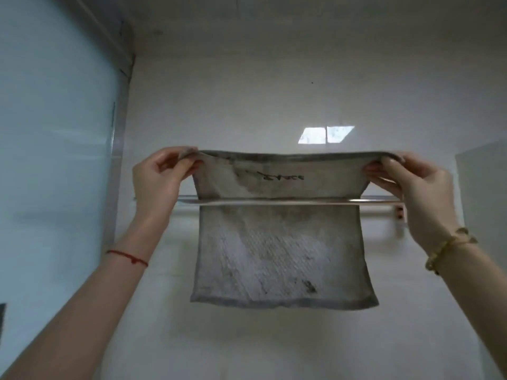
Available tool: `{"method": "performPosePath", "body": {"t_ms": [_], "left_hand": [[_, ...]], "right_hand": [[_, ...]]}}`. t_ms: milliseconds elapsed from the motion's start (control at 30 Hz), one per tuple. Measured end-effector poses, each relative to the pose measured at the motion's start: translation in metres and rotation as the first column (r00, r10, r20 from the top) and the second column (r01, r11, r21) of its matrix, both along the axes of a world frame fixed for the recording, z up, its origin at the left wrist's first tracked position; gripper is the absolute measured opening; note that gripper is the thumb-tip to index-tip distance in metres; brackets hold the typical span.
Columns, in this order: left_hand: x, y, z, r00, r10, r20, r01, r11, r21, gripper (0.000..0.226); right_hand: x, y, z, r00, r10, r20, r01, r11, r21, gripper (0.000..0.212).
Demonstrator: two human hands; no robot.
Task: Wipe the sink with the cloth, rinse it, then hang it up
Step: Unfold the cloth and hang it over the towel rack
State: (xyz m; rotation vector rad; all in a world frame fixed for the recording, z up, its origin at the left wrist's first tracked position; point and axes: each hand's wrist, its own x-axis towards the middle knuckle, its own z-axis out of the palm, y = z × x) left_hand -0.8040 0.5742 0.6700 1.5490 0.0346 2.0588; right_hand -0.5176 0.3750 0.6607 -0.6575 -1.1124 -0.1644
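A grey, stained cloth (279,250) is stretched flat in front of the white wall. Its lower part hangs behind a horizontal metal rail (378,200), and its upper part rises above the rail. My left hand (159,179) pinches the cloth's top left corner. My right hand (411,182) pinches the top right corner. Both hands are raised a little above the rail, and the top edge is pulled taut between them. The sink is out of view.
A frosted glass panel (55,149) with a metal frame stands on the left. The white tiled wall (274,91) behind the rail shows a bright window reflection. A pale panel (482,187) sits at the right edge.
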Motion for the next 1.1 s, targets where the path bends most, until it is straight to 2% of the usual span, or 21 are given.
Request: {"method": "performPosePath", "body": {"t_ms": [133, 200, 233, 267, 333, 367, 400, 467, 533, 600, 667, 767, 1100], "left_hand": [[-0.008, -0.014, -0.068, 0.997, 0.073, -0.014, -0.074, 0.997, -0.027, 0.018], [-0.006, -0.013, -0.098, 0.999, 0.034, -0.039, -0.039, 0.990, -0.137, 0.023], [-0.004, -0.013, -0.109, 0.998, -0.047, -0.040, 0.037, 0.974, -0.221, 0.025], [0.000, -0.015, -0.117, 0.984, -0.174, -0.024, 0.157, 0.934, -0.322, 0.023], [0.007, -0.021, -0.125, 0.876, -0.471, 0.099, 0.455, 0.741, -0.494, 0.022], [0.010, -0.023, -0.126, 0.818, -0.549, 0.171, 0.546, 0.649, -0.530, 0.020], [0.013, -0.022, -0.127, 0.803, -0.561, 0.198, 0.566, 0.617, -0.547, 0.016], [0.018, -0.016, -0.128, 0.854, -0.482, 0.195, 0.501, 0.662, -0.557, 0.012], [0.019, -0.010, -0.131, 0.901, -0.388, 0.195, 0.425, 0.694, -0.581, 0.026], [0.018, -0.007, -0.137, 0.921, -0.353, 0.166, 0.377, 0.696, -0.611, 0.034], [0.017, -0.004, -0.145, 0.935, -0.333, 0.120, 0.333, 0.710, -0.621, 0.032], [0.016, 0.001, -0.155, 0.954, -0.287, 0.086, 0.275, 0.723, -0.634, 0.028], [0.025, 0.007, -0.186, 0.951, -0.297, 0.086, 0.284, 0.730, -0.621, 0.026]], "right_hand": [[-0.007, -0.020, -0.062, 0.996, 0.079, -0.045, -0.081, 0.996, -0.047, 0.021], [-0.006, -0.023, -0.086, 0.985, 0.121, -0.125, -0.131, 0.988, -0.081, 0.023], [-0.006, -0.021, -0.096, 0.979, 0.121, -0.162, -0.140, 0.984, -0.110, 0.021], [-0.004, -0.019, -0.105, 0.975, 0.106, -0.193, -0.136, 0.980, -0.147, 0.019], [0.000, -0.010, -0.120, 0.973, 0.063, -0.221, -0.113, 0.968, -0.222, 0.016], [0.002, -0.006, -0.126, 0.974, 0.046, -0.223, -0.102, 0.964, -0.245, 0.016], [0.002, -0.002, -0.129, 0.973, 0.035, -0.227, -0.094, 0.963, -0.253, 0.015], [0.001, 0.003, -0.133, 0.969, 0.015, -0.248, -0.077, 0.967, -0.244, 0.013], [-0.001, 0.009, -0.135, 0.961, -0.024, -0.277, -0.044, 0.971, -0.237, 0.009], [-0.001, 0.016, -0.140, 0.946, -0.049, -0.321, -0.032, 0.970, -0.243, 0.014], [0.004, 0.023, -0.147, 0.934, -0.095, -0.343, -0.004, 0.961, -0.277, 0.020], [0.011, 0.031, -0.159, 0.934, -0.194, -0.298, 0.074, 0.925, -0.372, 0.019], [0.019, 0.033, -0.172, 0.934, -0.218, -0.284, 0.103, 0.923, -0.371, 0.012]]}}
